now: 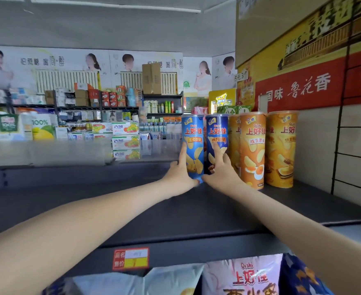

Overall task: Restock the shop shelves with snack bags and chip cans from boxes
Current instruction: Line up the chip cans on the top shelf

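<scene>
room: a small shop is showing beyond the shelf, with far racks (90, 107) carrying boxes, bottles and juice cartons, a cardboard box (151, 78) standing on top of one rack, and posters covering the back wall.
shelf: a dark shelf (196, 209) is running across the view, and its front edge is carrying a red and yellow price tag (130, 258).
lighter blue can (193, 145): it is standing upright toward the back edge, right of the middle, just beside the darker one.
darker blue can (216, 141): it is standing upright on the right of the lighter can.
left hand (179, 175): it is gripping the lighter blue can low on its left side, with the index finger lying straight up the wall and the thumb at the base.
right hand (222, 173): it is holding the darker blue can low down, with the index finger pointing up its front and the other fingers curling round its right side.
orange cans (252, 150): three are standing upright toward the right back corner, one half hidden, crowding close against the right hand's curled fingers.
wire grid (356, 145): black wires are closing off the shelf's right end, in front of a pale wall and a red and yellow banner (303, 86).
snack bags (241, 277): they are sitting on the level below the front edge, partly covered by the right forearm.
</scene>
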The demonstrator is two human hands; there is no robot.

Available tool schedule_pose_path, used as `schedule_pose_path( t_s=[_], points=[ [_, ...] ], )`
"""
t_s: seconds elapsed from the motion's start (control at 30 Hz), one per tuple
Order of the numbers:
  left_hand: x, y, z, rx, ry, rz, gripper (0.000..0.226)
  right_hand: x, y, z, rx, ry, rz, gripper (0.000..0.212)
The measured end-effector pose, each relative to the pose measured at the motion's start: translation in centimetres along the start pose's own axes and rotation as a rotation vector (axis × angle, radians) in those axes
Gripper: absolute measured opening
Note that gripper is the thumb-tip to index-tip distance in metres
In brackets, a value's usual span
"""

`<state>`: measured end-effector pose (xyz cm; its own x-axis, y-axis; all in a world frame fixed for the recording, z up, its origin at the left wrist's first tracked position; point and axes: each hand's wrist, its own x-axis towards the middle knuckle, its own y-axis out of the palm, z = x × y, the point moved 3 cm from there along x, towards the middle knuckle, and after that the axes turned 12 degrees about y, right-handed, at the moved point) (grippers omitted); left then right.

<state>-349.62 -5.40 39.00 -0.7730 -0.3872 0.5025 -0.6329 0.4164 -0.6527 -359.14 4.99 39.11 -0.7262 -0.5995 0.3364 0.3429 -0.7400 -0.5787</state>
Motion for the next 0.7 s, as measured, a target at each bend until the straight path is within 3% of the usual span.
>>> schedule_pose_path(
  t_s=[0.07, 0.17, 0.33, 0.53, 0.7],
  points=[
    [-2.5, -1.0, -1.6, 0.049, -0.081, 0.018, 0.101, -0.9, 0.2, 0.7, 0.112, 0.020, -0.008, 0.090],
    [-6.7, -3.2, -4.0, 0.068, -0.197, -0.114, 0.077, -3.6, -0.1, 2.2, 0.191, 0.032, -0.003, 0.048],
    [-16.2, -5.3, -6.5, -0.067, -0.331, -0.372, 0.046, -11.8, 1.0, 6.2, 0.488, -0.094, 0.143, 0.018],
    [-30.9, -7.8, -7.5, -0.150, -0.381, -0.721, 0.030, -24.3, 7.4, 9.7, 0.625, -0.276, 0.426, 0.013],
    [-44.4, -9.4, -3.0, -0.140, -0.720, -0.762, 0.013, -33.5, 16.7, 10.6, 0.572, -0.221, 0.737, 0.009]
  ],
)
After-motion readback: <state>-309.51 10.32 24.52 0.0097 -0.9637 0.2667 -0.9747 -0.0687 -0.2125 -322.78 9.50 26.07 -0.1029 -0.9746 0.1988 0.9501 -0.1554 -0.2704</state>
